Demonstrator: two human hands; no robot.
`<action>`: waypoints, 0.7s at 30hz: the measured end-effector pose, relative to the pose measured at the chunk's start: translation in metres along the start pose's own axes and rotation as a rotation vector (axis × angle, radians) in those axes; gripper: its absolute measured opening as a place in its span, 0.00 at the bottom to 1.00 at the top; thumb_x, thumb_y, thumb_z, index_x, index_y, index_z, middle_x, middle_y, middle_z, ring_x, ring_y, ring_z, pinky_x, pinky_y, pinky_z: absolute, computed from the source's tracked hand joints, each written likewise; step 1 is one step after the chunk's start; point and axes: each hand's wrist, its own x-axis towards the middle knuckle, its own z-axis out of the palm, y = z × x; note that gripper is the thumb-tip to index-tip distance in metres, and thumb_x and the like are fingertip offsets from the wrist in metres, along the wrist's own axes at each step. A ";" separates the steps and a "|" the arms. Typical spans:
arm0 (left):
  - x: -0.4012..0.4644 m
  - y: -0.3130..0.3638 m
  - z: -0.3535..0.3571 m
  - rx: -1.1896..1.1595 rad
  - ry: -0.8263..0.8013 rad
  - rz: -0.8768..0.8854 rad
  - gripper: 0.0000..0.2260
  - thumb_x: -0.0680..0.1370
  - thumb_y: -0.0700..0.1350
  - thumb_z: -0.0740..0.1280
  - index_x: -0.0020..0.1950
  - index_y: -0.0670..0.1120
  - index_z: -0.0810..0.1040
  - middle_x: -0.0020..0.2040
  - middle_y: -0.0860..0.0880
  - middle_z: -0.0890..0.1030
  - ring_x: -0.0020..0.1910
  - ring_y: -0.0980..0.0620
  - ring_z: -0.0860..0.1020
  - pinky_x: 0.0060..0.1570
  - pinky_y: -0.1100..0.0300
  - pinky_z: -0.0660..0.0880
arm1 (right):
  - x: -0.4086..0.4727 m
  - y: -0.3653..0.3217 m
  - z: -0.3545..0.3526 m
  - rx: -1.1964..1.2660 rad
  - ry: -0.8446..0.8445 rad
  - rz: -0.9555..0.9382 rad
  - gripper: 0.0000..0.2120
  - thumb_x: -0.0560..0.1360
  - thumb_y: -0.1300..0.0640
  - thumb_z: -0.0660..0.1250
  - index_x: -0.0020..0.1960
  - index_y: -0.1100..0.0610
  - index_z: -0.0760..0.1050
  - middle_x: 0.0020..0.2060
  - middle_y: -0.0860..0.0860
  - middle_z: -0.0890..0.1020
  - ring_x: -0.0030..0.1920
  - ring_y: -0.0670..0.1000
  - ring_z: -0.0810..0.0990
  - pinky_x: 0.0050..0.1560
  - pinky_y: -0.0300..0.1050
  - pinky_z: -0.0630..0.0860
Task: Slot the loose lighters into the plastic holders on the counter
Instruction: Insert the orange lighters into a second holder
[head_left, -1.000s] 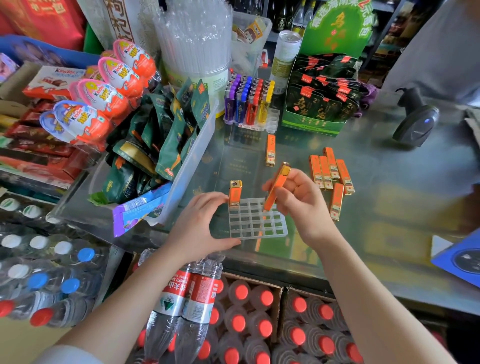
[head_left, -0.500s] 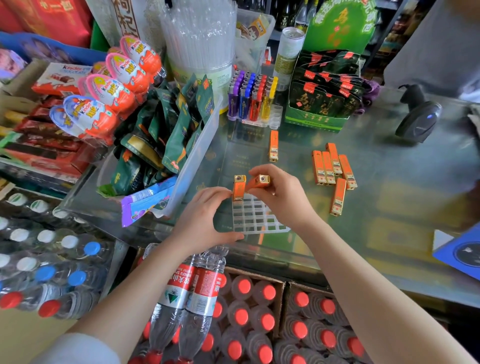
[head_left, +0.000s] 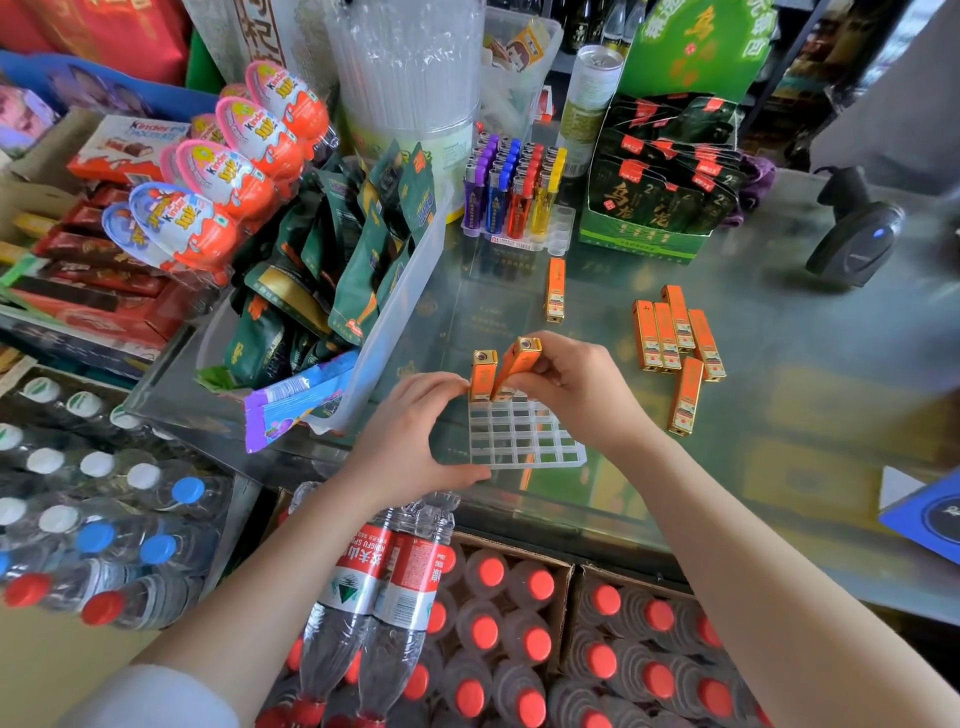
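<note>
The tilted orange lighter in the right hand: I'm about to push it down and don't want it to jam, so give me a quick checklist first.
1. Grip: right hand pinches the tilted lighter near its top. Ok.
2. Alignment: it leans towards the seated lighter, not upright over a cell. Not ok.
3. Holder steadied: left hand grips the clear grid holder at its left edge. Ok.
4. Lighter base inside a cell: hidden by the fingers. Cannot tell.
5. Free cells: all nearer rows show open. Ok.
6. More stock: loose lighters lie to the right on the counter. Ok.
</note>
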 end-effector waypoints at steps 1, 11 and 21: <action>0.000 0.000 0.000 -0.003 0.001 -0.001 0.38 0.60 0.66 0.65 0.65 0.46 0.71 0.62 0.53 0.72 0.60 0.61 0.62 0.61 0.63 0.60 | 0.001 0.000 -0.002 -0.003 -0.016 -0.002 0.05 0.71 0.62 0.70 0.43 0.64 0.77 0.32 0.41 0.77 0.35 0.37 0.76 0.37 0.27 0.70; 0.001 0.004 0.000 0.025 0.018 -0.003 0.38 0.60 0.66 0.66 0.63 0.45 0.72 0.61 0.50 0.73 0.60 0.60 0.63 0.59 0.62 0.62 | 0.009 0.003 -0.001 -0.220 -0.159 -0.086 0.08 0.72 0.61 0.69 0.39 0.64 0.71 0.31 0.48 0.70 0.29 0.46 0.66 0.31 0.34 0.63; 0.002 0.004 0.002 0.032 0.044 -0.022 0.38 0.60 0.66 0.66 0.63 0.44 0.72 0.61 0.49 0.74 0.61 0.56 0.65 0.59 0.60 0.63 | 0.020 0.021 -0.010 -0.024 0.032 0.156 0.19 0.66 0.63 0.59 0.56 0.59 0.75 0.52 0.51 0.75 0.43 0.34 0.70 0.44 0.25 0.64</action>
